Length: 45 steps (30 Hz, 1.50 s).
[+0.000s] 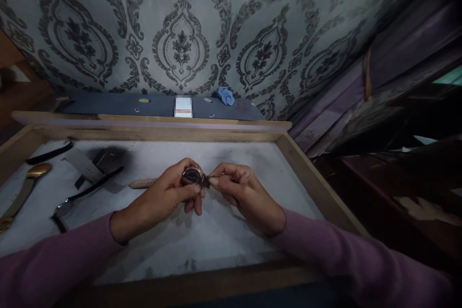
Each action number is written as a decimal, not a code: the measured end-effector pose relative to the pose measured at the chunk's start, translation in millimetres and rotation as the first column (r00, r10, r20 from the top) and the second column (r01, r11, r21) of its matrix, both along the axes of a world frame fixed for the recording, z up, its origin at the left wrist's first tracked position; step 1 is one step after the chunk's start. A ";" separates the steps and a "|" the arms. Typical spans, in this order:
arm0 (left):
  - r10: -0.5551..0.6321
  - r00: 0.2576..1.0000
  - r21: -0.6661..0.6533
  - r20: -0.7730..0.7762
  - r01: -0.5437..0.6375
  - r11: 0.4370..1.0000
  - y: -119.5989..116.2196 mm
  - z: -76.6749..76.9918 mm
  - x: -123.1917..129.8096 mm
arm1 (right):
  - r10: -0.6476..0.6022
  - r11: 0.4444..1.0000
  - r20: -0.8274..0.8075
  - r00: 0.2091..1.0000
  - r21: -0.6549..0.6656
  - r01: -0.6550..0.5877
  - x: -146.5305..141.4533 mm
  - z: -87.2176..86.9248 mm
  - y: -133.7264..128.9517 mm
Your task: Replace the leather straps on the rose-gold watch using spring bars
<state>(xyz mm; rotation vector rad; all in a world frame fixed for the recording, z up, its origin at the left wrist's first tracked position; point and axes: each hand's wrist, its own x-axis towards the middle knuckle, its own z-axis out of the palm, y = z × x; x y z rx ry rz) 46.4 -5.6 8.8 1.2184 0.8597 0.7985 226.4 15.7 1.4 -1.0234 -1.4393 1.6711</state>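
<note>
A wristwatch (pixel 192 176) with a dark round face and a shiny rim is held above the tray's pale floor. My left hand (pixel 169 190) grips its case, with the thumb along the lower edge. The fingers of my right hand (pixel 240 187) are pinched at the short dark strap end (pixel 205 181) on the case's right side. Whether a small part or tool is also in that pinch is too small to tell. A light tan watch strap (pixel 142 183) reaches out to the left, partly hidden by my left hand.
Left in the wooden-rimmed tray (pixel 303 178) lie a gold watch (pixel 39 170), a silver watch with a black strap (pixel 64 207), a grey strap (pixel 81 166) and a black strap (pixel 50 152). Behind the rim are a phone (pixel 184 107) and a crumpled blue cloth (pixel 225 96).
</note>
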 end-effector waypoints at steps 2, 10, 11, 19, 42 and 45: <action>-0.005 1.000 0.005 -0.005 0.005 1.000 0.2 -0.2 -0.6 | -0.008 0.995 -0.062 0.998 -0.097 0.002 -0.8 0.0 1.4; 0.015 1.000 -0.010 0.025 -0.014 1.000 0.1 -1.2 0.9 | -0.006 0.998 -0.003 1.000 0.060 0.006 -0.2 -1.6 1.8; 0.016 0.999 -0.013 0.033 -0.015 1.000 0.1 -1.8 1.1 | -0.002 0.998 0.000 1.000 0.066 0.002 -0.2 -1.9 1.7; -0.010 0.998 -0.045 0.056 0.013 0.999 0.8 -3.0 -1.9 | 0.006 0.999 -0.029 1.000 -0.031 -0.007 -1.4 1.8 2.1; 0.119 0.992 -0.264 0.032 -0.106 0.959 0.6 1.3 -5.0 | 0.003 0.979 -0.122 0.993 -0.204 -0.028 0.4 -0.4 8.3; 0.083 0.996 -0.245 -0.022 -0.086 0.966 0.8 0.9 -3.9 | -0.018 0.988 -0.105 0.994 -0.157 0.001 0.7 0.5 8.0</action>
